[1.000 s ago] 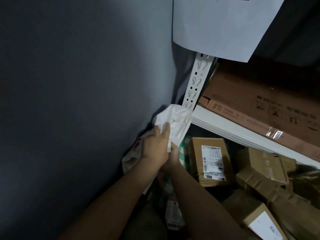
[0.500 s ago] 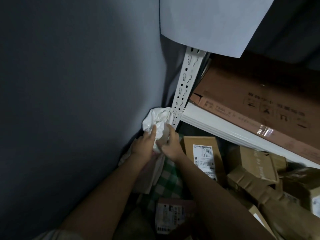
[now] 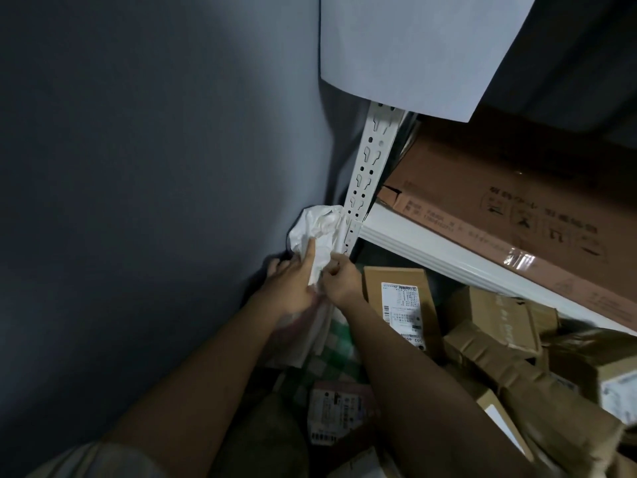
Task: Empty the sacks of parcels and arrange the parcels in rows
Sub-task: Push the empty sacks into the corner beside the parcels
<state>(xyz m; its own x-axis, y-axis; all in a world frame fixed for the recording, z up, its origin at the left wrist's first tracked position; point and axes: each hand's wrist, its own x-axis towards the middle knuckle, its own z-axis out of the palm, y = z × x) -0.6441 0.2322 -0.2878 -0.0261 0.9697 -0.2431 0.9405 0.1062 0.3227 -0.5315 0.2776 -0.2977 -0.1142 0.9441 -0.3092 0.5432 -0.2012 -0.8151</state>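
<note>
The white sack point(image 3: 319, 236) is crumpled into a long bunch that runs up and down. Its top is a puffy ball pressed right against the white post point(image 3: 367, 174) of the shelf rack. Its tail hangs down below the hands, next to the foot of the post. The sack sits in the tight gap between the post and the gray wall point(image 3: 155, 201).

The left hand point(image 3: 293, 284) grips the sack from the wall side of the post. Its fingers are curled round the cloth and its thumb lies long and straight up the front of the bunch. The right hand point(image 3: 339, 281) is on the other side, just below the post. Its fingers are curled in and pinch a fold of the sack. The two hands almost touch each other.

Right of the post, a white shelf edge point(image 3: 448, 257) runs off to the side. A long flat brown box point(image 3: 517, 208) lies on that shelf. A big white paper point(image 3: 413, 46) hangs above the top of the post. Below the shelf, close to the foot of the post, a brown parcel point(image 3: 401, 305) with a white label stands on end. More brown parcels point(image 3: 499, 332) are piled farther from the post. A green check cloth point(image 3: 339, 353) lies under the hands.

There is little room here. The wall is close on one side and the post and parcels are close on the other.
</note>
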